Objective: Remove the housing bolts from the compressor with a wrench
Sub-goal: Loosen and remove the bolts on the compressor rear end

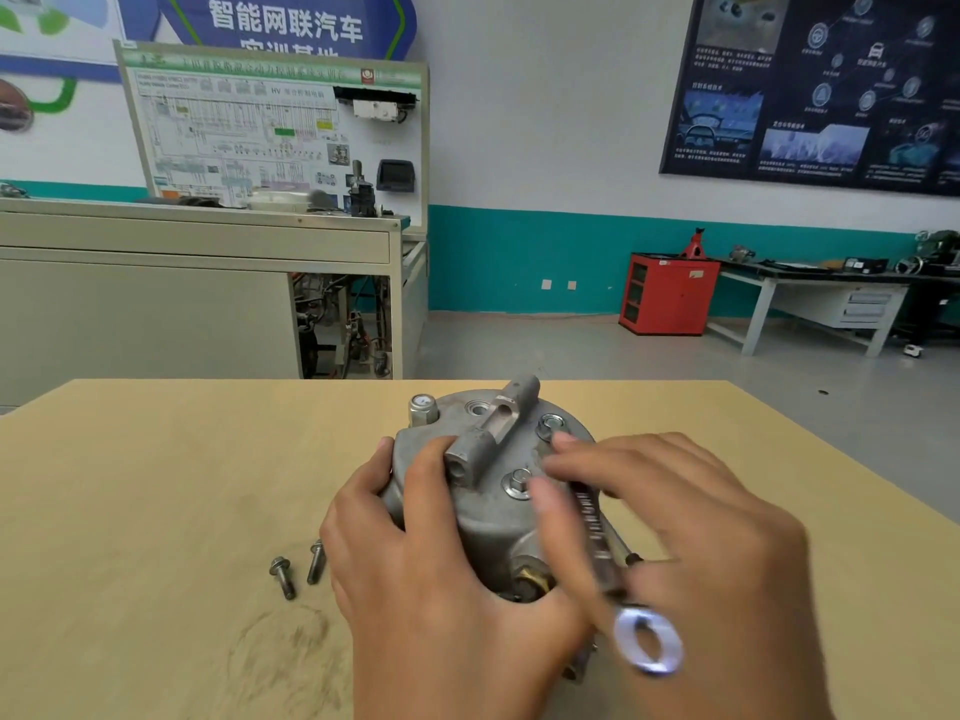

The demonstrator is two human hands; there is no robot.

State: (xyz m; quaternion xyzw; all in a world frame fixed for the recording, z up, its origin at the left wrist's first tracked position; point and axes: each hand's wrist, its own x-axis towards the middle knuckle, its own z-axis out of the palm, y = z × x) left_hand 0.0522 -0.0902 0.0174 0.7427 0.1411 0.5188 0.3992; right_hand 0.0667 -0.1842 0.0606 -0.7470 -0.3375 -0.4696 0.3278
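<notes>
Head view, lower centre of frame: compressor (483, 519) stands on end on the table (156, 485), round end cap up. Left hand (415, 563) comes in from the bottom edge and clamps the housing's left side; thumb lies over the top beside the raised port block, fingers curl round the left wall. Right hand (691, 537) enters from the lower right, motion-blurred, palm down, fingers closed over the shank of the wrench (592, 527). Its fingertips reach up toward the cap; the far head of the wrench is hidden under them. The ring end sticks out below the palm at lower centre-right, shiny and blurred.

Compressor is dull cast grey metal with a domed cap and a brass-coloured fitting low on its front. Two flanged hex bolts sit in the cap: near bolt (519, 483) just left of the right fingertips, far bolt (550, 426) above them. Two loose bolts (283, 576) lie on the table left of the left hand, dark and threaded. Table is pale wood-grain with a grey smudge at lower left. Red cabinet (667, 293) stands by the teal-banded wall.
</notes>
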